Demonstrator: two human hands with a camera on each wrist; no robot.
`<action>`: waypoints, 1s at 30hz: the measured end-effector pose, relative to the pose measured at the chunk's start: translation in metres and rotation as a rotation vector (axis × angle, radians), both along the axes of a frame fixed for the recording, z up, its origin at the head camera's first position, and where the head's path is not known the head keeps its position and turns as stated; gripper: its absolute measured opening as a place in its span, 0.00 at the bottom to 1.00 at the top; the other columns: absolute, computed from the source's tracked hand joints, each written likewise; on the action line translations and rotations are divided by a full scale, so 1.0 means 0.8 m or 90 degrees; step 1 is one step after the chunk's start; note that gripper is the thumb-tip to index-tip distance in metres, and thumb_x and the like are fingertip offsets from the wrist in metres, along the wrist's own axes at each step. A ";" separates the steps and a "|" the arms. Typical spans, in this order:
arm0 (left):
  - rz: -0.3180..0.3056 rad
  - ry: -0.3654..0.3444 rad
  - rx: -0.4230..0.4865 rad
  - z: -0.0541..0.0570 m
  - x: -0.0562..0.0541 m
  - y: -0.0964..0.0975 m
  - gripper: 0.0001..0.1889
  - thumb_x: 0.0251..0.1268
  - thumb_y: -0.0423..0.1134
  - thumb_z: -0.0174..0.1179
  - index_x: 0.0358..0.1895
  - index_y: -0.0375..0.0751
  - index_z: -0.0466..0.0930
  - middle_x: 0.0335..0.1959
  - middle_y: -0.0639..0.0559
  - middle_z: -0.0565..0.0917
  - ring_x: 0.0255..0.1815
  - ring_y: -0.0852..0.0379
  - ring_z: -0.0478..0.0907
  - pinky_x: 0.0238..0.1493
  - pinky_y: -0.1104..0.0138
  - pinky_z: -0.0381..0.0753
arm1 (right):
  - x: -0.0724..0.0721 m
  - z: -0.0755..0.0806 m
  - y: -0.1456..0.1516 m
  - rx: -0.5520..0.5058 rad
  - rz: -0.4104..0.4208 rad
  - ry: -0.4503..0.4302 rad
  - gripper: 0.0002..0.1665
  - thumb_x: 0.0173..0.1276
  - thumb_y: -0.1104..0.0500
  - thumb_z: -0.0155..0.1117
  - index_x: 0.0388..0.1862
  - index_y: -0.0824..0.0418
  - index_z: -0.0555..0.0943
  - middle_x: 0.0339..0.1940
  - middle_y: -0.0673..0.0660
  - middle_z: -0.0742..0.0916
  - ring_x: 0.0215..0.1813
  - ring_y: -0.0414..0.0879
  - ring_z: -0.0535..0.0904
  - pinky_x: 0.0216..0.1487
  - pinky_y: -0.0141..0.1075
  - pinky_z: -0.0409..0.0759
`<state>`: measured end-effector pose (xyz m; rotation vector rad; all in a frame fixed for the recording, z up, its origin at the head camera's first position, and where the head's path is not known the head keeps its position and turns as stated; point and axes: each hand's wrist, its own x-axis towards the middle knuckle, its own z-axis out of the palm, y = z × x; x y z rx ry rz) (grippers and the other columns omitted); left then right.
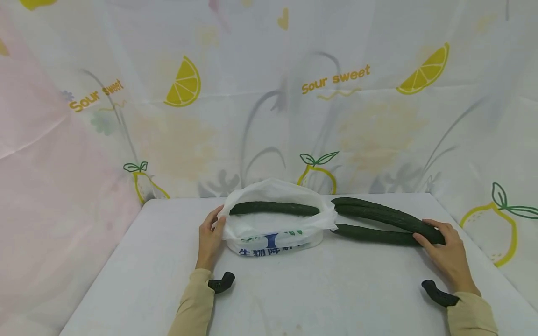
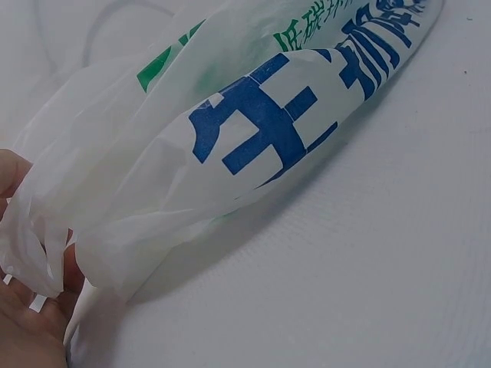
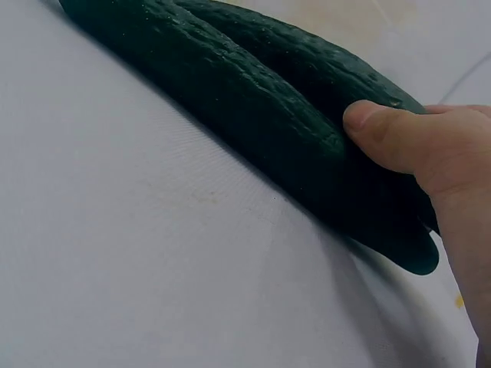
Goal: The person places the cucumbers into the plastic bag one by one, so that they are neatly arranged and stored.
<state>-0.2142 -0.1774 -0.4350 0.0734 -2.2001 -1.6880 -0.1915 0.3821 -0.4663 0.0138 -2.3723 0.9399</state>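
Observation:
A white plastic bag with blue and green print lies on the table, its mouth spread wide. One dark green cucumber shows inside it. My left hand pinches the bag's left edge between thumb and fingers; in the left wrist view the thin film bunches at the left hand. Right of the bag lie more long cucumbers, side by side. My right hand grips the right end of an upper cucumber. In the right wrist view, the thumb presses on the cucumber's side.
A white-covered table bears everything. Behind it hangs a pale curtain printed with lemons and words. A black curved piece sticks out by each wrist, one at the left sleeve and one at the right sleeve.

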 end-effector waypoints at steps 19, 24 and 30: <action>0.001 0.014 0.004 0.000 -0.001 0.000 0.19 0.68 0.30 0.52 0.61 0.35 0.73 0.58 0.38 0.77 0.50 0.60 0.71 0.45 0.82 0.69 | 0.000 0.001 -0.006 -0.119 -0.087 0.012 0.26 0.58 0.57 0.71 0.57 0.50 0.80 0.50 0.37 0.81 0.53 0.15 0.65 0.63 0.18 0.55; 0.002 0.018 0.004 -0.002 -0.003 -0.001 0.19 0.67 0.29 0.53 0.61 0.33 0.73 0.58 0.37 0.77 0.49 0.64 0.71 0.45 0.82 0.70 | 0.001 0.006 -0.008 -0.182 -0.122 -0.016 0.25 0.58 0.55 0.71 0.56 0.49 0.80 0.49 0.33 0.81 0.53 0.18 0.67 0.63 0.19 0.57; 0.007 0.033 0.012 -0.021 -0.014 -0.008 0.19 0.67 0.29 0.53 0.60 0.35 0.74 0.57 0.38 0.78 0.48 0.66 0.72 0.45 0.82 0.69 | -0.002 0.008 -0.009 -0.223 -0.131 -0.011 0.24 0.59 0.55 0.70 0.57 0.50 0.80 0.48 0.28 0.80 0.53 0.21 0.69 0.59 0.18 0.59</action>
